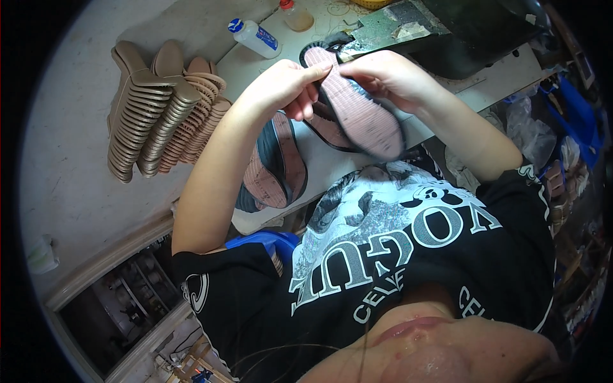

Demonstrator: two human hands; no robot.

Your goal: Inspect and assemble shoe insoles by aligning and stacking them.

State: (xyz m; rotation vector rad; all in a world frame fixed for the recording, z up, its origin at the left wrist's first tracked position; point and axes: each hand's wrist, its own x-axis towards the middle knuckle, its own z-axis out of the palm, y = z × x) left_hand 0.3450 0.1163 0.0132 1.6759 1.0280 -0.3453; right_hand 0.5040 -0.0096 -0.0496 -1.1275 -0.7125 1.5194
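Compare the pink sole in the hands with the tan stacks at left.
The pink sole has dark edging; the tan stacks run beige to peach. The sole is single; the stacks hold many layered pieces. The sole is held; the stacks rest unheld. Both look like footwear parts.

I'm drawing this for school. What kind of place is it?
Probably a shoe workshop: there are stacked tan soles, a pink sole being held, and more pink soles on the table.
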